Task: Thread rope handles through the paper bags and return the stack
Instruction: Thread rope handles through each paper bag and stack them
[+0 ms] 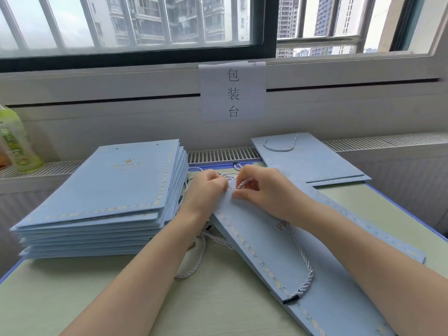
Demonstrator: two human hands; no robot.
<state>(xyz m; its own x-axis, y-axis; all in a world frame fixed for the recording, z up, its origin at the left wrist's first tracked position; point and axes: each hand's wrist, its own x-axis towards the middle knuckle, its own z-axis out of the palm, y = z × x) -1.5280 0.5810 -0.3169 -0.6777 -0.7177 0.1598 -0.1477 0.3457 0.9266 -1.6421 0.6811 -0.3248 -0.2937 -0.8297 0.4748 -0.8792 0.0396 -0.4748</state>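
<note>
Head view: flat blue paper bag (278,258) lies diagonally on table (121,299). Both hands at bag's far end; right hand (261,187) pinches silver rope handle (243,181), left hand (206,187) curled on tangled rope beside it. Unthreaded bag stack (109,190) at left; finished bags (312,161) far right; green bottle (17,141) on sill
</note>
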